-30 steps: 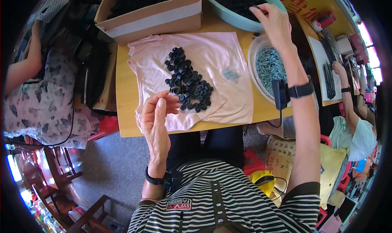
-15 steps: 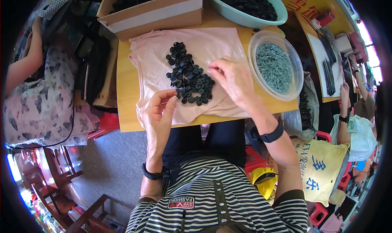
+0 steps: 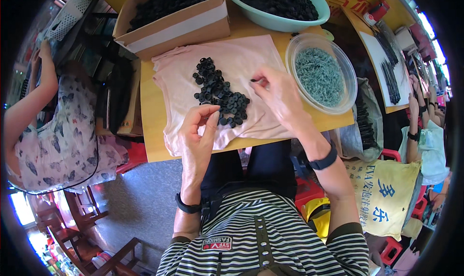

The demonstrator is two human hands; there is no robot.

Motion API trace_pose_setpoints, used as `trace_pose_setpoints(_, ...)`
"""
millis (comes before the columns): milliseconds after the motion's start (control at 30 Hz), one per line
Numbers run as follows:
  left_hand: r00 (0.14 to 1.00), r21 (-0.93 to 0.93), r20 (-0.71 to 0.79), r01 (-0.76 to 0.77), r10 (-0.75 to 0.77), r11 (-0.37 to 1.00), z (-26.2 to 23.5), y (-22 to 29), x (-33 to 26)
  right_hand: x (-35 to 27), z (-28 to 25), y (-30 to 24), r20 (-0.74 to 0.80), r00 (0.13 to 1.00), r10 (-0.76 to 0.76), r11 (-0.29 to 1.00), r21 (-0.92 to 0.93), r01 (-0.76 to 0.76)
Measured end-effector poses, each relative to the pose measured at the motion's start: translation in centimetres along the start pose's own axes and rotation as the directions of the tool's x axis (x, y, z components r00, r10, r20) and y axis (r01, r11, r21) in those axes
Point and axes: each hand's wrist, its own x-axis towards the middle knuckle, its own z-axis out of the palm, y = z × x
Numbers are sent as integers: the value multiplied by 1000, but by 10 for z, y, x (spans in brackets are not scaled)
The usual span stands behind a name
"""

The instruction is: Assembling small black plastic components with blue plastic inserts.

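A pile of small black plastic caps [image 3: 215, 85], some ring-shaped and some with holes, lies on a pale pink cloth [image 3: 256, 49] spread over the table. At the pile's near left edge, my left hand [image 3: 197, 126] has its thumb and index finger pinched close together; whatever is between them cannot be made out. To the right of the pile, over the cloth, my right hand [image 3: 278, 93] pinches a small black piece [image 3: 253, 80] at its fingertips. Most of that piece is hidden by the fingers.
Beyond the cloth stand a cardboard box [image 3: 181, 32] and a pale green basin [image 3: 275, 22], both full of black parts. A round clear tub [image 3: 350, 85] of small greenish metal pieces sits right of my hand. People work on both sides.
My view has shifted a little. The left thumb and index finger have come closer together, and a small dark piece now shows at the right fingertips.
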Motion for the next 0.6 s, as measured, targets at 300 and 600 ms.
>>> trace_pose_setpoints(300, 959, 299, 194, -258, 206, 919, 62, 16, 39, -63, -15, 39, -37, 962, -270, 901, -361, 239)
trace_pose_setpoints(600, 918, 479, 254, -394, 306, 784, 101, -4, 59, -71, -9, 49, -43, 934, -355, 893, -311, 325)
